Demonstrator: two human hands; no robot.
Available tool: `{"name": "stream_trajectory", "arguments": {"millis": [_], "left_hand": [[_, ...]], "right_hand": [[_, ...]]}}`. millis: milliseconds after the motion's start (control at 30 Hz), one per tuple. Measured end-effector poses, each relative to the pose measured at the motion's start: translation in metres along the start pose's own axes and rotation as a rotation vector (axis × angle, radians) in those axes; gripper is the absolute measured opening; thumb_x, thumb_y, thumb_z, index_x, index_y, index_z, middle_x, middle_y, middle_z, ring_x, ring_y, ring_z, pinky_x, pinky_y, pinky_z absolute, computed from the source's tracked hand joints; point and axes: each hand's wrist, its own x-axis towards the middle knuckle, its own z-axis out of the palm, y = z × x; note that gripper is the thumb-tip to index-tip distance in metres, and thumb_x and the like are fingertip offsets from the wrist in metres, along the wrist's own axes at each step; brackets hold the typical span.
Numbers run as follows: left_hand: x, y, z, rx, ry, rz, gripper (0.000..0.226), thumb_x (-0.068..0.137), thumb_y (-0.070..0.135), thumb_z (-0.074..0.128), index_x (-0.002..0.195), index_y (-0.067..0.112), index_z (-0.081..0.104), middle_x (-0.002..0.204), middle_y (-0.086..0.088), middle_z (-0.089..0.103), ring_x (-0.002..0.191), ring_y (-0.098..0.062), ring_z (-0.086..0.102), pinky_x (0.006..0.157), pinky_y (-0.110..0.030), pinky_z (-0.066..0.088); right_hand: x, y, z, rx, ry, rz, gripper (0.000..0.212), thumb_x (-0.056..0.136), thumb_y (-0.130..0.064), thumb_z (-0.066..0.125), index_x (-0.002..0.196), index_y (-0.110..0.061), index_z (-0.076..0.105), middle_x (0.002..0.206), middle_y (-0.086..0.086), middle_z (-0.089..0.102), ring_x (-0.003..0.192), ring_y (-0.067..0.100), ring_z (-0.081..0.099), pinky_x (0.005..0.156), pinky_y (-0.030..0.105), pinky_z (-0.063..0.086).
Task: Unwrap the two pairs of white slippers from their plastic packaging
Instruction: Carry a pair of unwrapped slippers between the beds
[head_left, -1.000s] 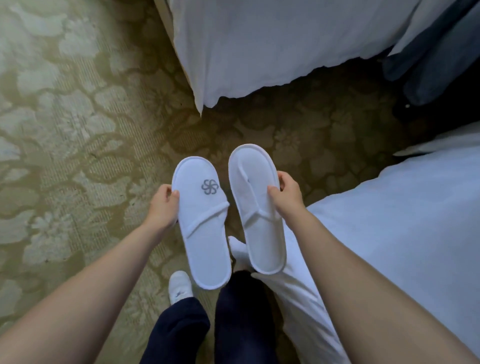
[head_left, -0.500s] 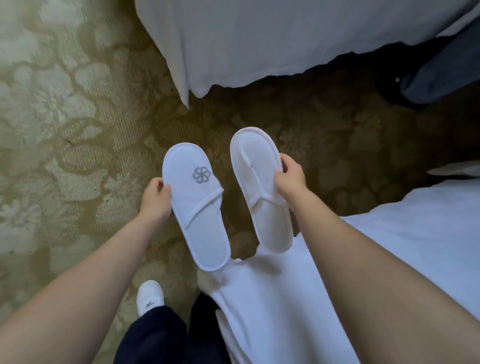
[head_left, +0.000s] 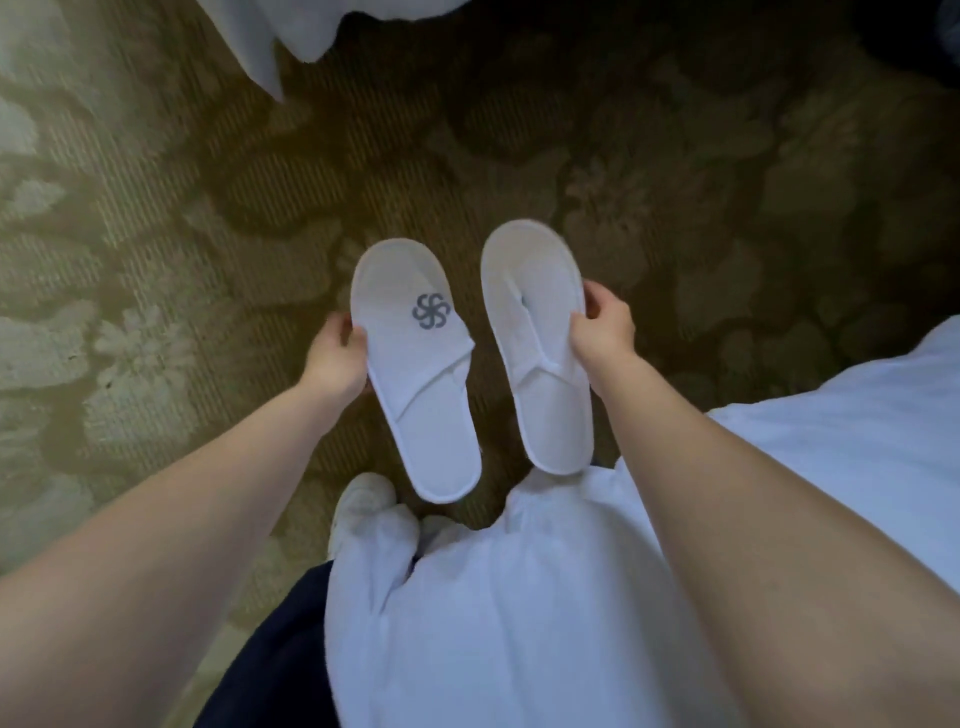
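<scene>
Two white slippers, both bare of wrapping, held side by side above the patterned carpet (head_left: 156, 218). Left hand (head_left: 335, 358) pinches the outer edge of the logo slipper (head_left: 415, 374) — one grey pinwheel mark on its upper. Right hand (head_left: 602, 332) pinches the edge of the plain slipper (head_left: 540, 358). One white shoe (head_left: 358, 504) below.

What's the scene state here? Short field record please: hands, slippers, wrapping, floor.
left hand: grip on the outer edge of the logo slipper
right hand: grip on the outer edge of the plain slipper
slippers: side by side, apart, held above the floor
logo: grey swirl, on the left one only
wrapping: none visible on either
floor: patterned carpet
</scene>
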Motion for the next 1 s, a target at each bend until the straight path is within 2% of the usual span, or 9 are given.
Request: {"name": "stream_trajectory", "arguments": {"millis": [100,233,300,400,567,700,800,900,1000], "left_hand": [[0.028,-0.023,0.028,-0.049,-0.015,-0.045,0.038,0.099,0.025,0.033,0.136,0.018,0.04,0.105,-0.003,0.054,0.071,-0.009,0.054,0.05,-0.022,0.044],[0.057,-0.058,0.055,-0.096,-0.002,-0.128,0.037,0.1,0.022,0.033,0.135,0.015,0.042,0.107,-0.003,0.052,0.079,-0.016,0.055,0.05,-0.021,0.044],[0.065,-0.073,0.062,-0.1,0.001,-0.152,0.036,0.1,0.021,0.033,0.134,0.014,0.043,0.109,-0.004,0.051,0.078,-0.016,0.055,0.052,-0.023,0.044],[0.077,-0.096,0.071,-0.104,-0.007,-0.166,0.036,0.1,0.02,0.032,0.135,0.016,0.041,0.113,-0.003,0.05,0.089,-0.018,0.052,0.058,-0.027,0.045],[0.084,-0.113,0.083,-0.055,-0.022,-0.185,0.038,0.1,0.023,0.028,0.136,0.019,0.038,0.124,-0.005,0.051,0.102,-0.023,0.053,0.075,-0.035,0.048],[0.08,-0.11,0.088,-0.026,-0.054,-0.234,0.046,0.1,0.027,0.031,0.145,0.021,0.026,0.143,-0.009,0.044,0.124,-0.031,0.049,0.086,-0.039,0.048],[0.066,-0.104,0.086,0.058,-0.059,-0.242,0.052,0.097,0.029,0.04,0.145,0.011,0.028,0.145,-0.012,0.043,0.129,-0.034,0.045,0.099,-0.04,0.043],[0.045,-0.09,0.073,0.157,-0.064,-0.226,0.047,0.096,0.025,0.041,0.139,0.005,0.038,0.131,-0.016,0.052,0.118,-0.035,0.051,0.089,-0.036,0.044],[0.015,-0.061,0.05,0.395,-0.224,-0.054,0.03,0.096,0.024,0.04,0.116,0.008,0.056,0.102,-0.012,0.059,0.099,-0.031,0.055,0.071,-0.028,0.04]], "right_hand": [[0.032,0.03,0.02,0.01,-0.011,0.026,0.04,0.092,-0.014,0.052,0.131,-0.021,0.052,0.124,0.007,0.06,0.112,0.025,0.058,0.098,0.046,0.049],[0.065,0.065,0.044,-0.006,-0.04,0.052,0.04,0.091,-0.013,0.052,0.131,-0.019,0.053,0.127,0.009,0.06,0.117,0.029,0.057,0.101,0.048,0.047],[0.076,0.078,0.052,-0.015,-0.039,0.053,0.039,0.091,-0.011,0.051,0.128,-0.02,0.056,0.127,0.009,0.06,0.117,0.028,0.056,0.102,0.047,0.046],[0.091,0.095,0.064,-0.005,-0.025,0.064,0.04,0.091,-0.008,0.049,0.129,-0.016,0.056,0.128,0.01,0.061,0.118,0.027,0.057,0.103,0.043,0.046],[0.102,0.112,0.073,-0.07,-0.018,0.092,0.048,0.093,-0.003,0.04,0.139,-0.014,0.046,0.137,0.012,0.053,0.126,0.029,0.05,0.104,0.034,0.04],[0.097,0.114,0.071,-0.137,0.031,0.144,0.061,0.091,0.0,0.039,0.149,-0.017,0.026,0.148,0.012,0.04,0.135,0.031,0.04,0.107,0.038,0.036],[0.08,0.111,0.065,-0.164,0.013,0.131,0.06,0.092,-0.005,0.042,0.149,-0.014,0.025,0.149,0.011,0.039,0.135,0.03,0.039,0.107,0.038,0.036],[0.055,0.102,0.053,-0.17,-0.021,0.118,0.045,0.092,-0.005,0.041,0.137,-0.01,0.043,0.138,0.014,0.05,0.125,0.031,0.048,0.092,0.03,0.04],[0.023,0.088,0.039,-0.22,-0.121,0.135,0.042,0.093,-0.004,0.037,0.133,-0.011,0.048,0.141,0.016,0.046,0.127,0.033,0.045,0.1,0.033,0.039]]}}
